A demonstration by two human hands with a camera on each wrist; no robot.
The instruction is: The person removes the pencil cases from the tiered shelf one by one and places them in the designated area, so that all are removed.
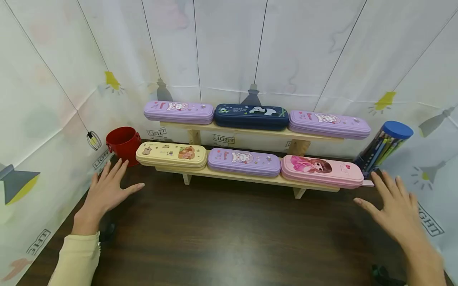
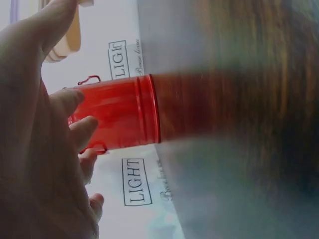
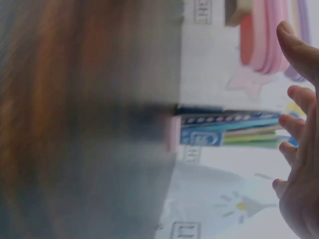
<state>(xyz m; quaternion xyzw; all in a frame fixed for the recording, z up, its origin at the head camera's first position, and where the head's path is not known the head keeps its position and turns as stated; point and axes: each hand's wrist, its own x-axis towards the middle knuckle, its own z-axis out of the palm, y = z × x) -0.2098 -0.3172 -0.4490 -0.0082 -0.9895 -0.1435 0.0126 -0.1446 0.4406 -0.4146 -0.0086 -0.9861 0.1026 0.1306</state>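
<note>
My left hand [image 1: 107, 191] has its fingers spread above the table's left side, just in front of a red bucket [image 1: 126, 147]; it holds nothing. In the left wrist view the fingertips overlap the bucket [image 2: 114, 114], and contact cannot be told. On the right, my right hand [image 1: 397, 210] is spread and empty, near a clear cylinder of pencils [image 1: 381, 149] with a blue lid. A pink pencil case [image 1: 322, 171] lies left of that hand, on the lower shelf's right end. The right wrist view shows the fingers beside the pencils [image 3: 229, 130].
A wooden two-level shelf [image 1: 229, 174] stands at the back. Its upper level bears a navy panda case [image 1: 251, 117] between purple cases [image 1: 179, 112]; its lower level also bears a yellow case [image 1: 171, 155] and a purple case [image 1: 244, 161]. Printed cloth [image 1: 229, 47] hangs behind and along both sides.
</note>
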